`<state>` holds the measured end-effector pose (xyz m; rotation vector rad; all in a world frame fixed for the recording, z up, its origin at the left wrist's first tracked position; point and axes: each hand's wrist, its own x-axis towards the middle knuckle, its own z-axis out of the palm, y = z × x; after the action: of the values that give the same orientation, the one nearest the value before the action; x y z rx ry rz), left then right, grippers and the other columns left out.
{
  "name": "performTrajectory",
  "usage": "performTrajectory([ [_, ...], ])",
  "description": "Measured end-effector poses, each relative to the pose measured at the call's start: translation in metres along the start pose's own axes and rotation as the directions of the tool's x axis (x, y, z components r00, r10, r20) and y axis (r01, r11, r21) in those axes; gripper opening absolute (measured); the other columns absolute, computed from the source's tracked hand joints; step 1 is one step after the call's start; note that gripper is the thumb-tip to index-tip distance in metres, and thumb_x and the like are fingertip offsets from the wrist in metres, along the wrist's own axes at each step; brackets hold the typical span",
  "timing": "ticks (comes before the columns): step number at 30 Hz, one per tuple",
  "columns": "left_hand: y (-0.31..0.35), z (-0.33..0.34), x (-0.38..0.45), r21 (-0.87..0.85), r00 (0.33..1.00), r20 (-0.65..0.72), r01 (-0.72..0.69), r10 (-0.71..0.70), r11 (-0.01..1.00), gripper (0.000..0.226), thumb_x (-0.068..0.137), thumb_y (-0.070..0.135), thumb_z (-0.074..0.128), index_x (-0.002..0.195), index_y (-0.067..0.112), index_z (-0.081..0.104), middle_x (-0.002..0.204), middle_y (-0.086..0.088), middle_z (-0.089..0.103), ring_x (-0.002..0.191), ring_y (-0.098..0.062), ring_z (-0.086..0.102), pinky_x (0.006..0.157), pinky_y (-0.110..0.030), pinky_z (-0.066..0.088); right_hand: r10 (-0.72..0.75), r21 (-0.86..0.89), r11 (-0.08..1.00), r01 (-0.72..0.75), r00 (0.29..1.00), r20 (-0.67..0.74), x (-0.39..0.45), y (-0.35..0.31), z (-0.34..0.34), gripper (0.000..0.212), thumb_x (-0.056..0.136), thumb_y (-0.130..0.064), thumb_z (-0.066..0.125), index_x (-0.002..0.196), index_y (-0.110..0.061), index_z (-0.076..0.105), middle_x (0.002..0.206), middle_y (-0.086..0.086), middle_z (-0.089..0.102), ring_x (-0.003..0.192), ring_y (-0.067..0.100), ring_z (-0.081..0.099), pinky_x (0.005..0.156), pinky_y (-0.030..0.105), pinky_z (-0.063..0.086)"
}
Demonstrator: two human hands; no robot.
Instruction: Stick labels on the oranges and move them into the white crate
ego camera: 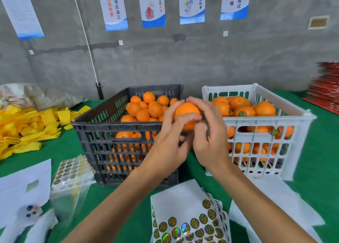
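Note:
Both hands hold one orange up between the two crates. My left hand cups it from the left and below, thumb across its front. My right hand wraps it from the right, fingers over the top. The black crate at the centre is full of unlabelled oranges. The white crate on the right holds oranges with round stickers. A label sheet with round green-gold stickers lies on the table near me. Whether a label is on the held orange is hidden.
A bagged stack of sticker sheets and white papers lie at the left. Yellow foam sleeves are piled at the far left on the green tablecloth. Red cartons are stacked at the right. A concrete wall stands behind.

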<state>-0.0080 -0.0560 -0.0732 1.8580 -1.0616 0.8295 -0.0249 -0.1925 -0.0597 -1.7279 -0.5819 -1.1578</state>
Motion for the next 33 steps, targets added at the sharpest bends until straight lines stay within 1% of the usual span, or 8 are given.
performTrajectory([
  [5, -0.010, 0.055, -0.089, -0.125, 0.962, 0.150, 0.248, -0.229, 0.961, 0.053, 0.098, 0.013, 0.065, 0.137, 0.043, 0.046, 0.154, 0.015, 0.031, 0.119, -0.012, 0.057, 0.079, -0.020, 0.053, 0.183, -0.094, 0.982, -0.165, 0.952, 0.247, -0.091, 0.041, -0.039, 0.037, 0.101, -0.024, 0.047, 0.135, -0.017, 0.061, 0.131, -0.006, 0.062, 0.123, 0.013, 0.056, 0.102, 0.035, 0.048],
  [7, -0.021, 0.067, -0.120, -0.050, 0.921, 0.217, 0.341, -0.323, 0.939, 0.052, 0.099, 0.017, 0.068, 0.136, 0.046, 0.047, 0.151, 0.016, 0.035, 0.123, -0.009, 0.055, 0.086, -0.026, 0.055, 0.338, -0.156, 0.941, -0.302, 0.870, 0.358, -0.122, 0.057, -0.048, 0.035, 0.103, -0.027, 0.054, 0.138, -0.028, 0.058, 0.132, -0.016, 0.061, 0.123, 0.007, 0.057, 0.102, 0.033, 0.051],
  [10, -0.035, 0.073, -0.155, 0.010, 0.892, 0.260, 0.380, -0.370, 0.925, 0.048, 0.100, 0.019, 0.068, 0.136, 0.045, 0.049, 0.150, 0.017, 0.036, 0.114, -0.003, 0.057, 0.087, -0.016, 0.049, 0.447, -0.212, 0.894, -0.395, 0.744, 0.497, -0.163, 0.077, -0.060, 0.035, 0.105, -0.032, 0.054, 0.141, -0.037, 0.054, 0.134, -0.026, 0.059, 0.124, -0.004, 0.056, 0.103, 0.028, 0.049],
  [15, -0.049, 0.070, -0.166, 0.026, 0.844, 0.224, 0.494, -0.487, 0.869, 0.046, 0.101, 0.026, 0.068, 0.132, 0.052, 0.048, 0.151, 0.023, 0.034, 0.110, 0.000, 0.058, 0.083, -0.012, 0.047, 0.491, -0.351, 0.868, -0.351, 0.498, 0.715, -0.174, 0.099, -0.071, 0.041, 0.100, -0.050, 0.058, 0.137, -0.033, 0.061, 0.142, -0.026, 0.052, 0.133, -0.008, 0.044, 0.116, 0.028, 0.036],
  [18, -0.050, 0.072, -0.169, -0.006, 0.847, 0.217, 0.499, -0.486, 0.867, 0.044, 0.101, 0.030, 0.068, 0.134, 0.051, 0.048, 0.152, 0.023, 0.034, 0.111, -0.002, 0.060, 0.083, -0.015, 0.051, 0.476, -0.347, 0.871, -0.349, 0.419, 0.774, -0.171, 0.101, -0.073, 0.054, 0.092, -0.062, 0.063, 0.139, -0.037, 0.059, 0.148, -0.031, 0.043, 0.138, -0.012, 0.033, 0.119, 0.023, 0.026],
  [22, -0.050, 0.072, -0.170, -0.072, 0.834, 0.204, 0.535, -0.513, 0.842, 0.042, 0.100, 0.032, 0.068, 0.136, 0.046, 0.049, 0.153, 0.019, 0.036, 0.118, -0.010, 0.061, 0.086, -0.029, 0.059, 0.471, -0.332, 0.871, -0.363, 0.421, 0.775, -0.172, 0.103, -0.071, 0.046, 0.092, -0.056, 0.066, 0.134, -0.038, 0.065, 0.150, -0.028, 0.043, 0.139, -0.011, 0.031, 0.118, 0.022, 0.023],
  [28, -0.051, 0.070, -0.172, -0.075, 0.837, 0.200, 0.531, -0.509, 0.844, 0.042, 0.099, 0.038, 0.068, 0.137, 0.045, 0.049, 0.154, 0.020, 0.036, 0.117, -0.010, 0.061, 0.086, -0.030, 0.060, 0.465, -0.253, 0.862, -0.439, 0.484, 0.741, -0.172, 0.099, -0.062, 0.027, 0.091, -0.045, 0.072, 0.115, -0.033, 0.076, 0.144, -0.025, 0.051, 0.135, -0.006, 0.040, 0.115, 0.025, 0.033],
  [33, -0.055, 0.072, -0.172, -0.071, 0.844, 0.199, 0.519, -0.498, 0.852, 0.043, 0.100, 0.034, 0.069, 0.138, 0.042, 0.050, 0.154, 0.016, 0.037, 0.127, -0.013, 0.057, 0.091, -0.034, 0.059, 0.348, -0.247, 0.937, -0.246, 0.625, 0.699, -0.177, 0.093, -0.063, 0.023, 0.092, -0.037, 0.074, 0.114, -0.032, 0.078, 0.132, -0.023, 0.061, 0.121, -0.002, 0.053, 0.104, 0.028, 0.041],
])
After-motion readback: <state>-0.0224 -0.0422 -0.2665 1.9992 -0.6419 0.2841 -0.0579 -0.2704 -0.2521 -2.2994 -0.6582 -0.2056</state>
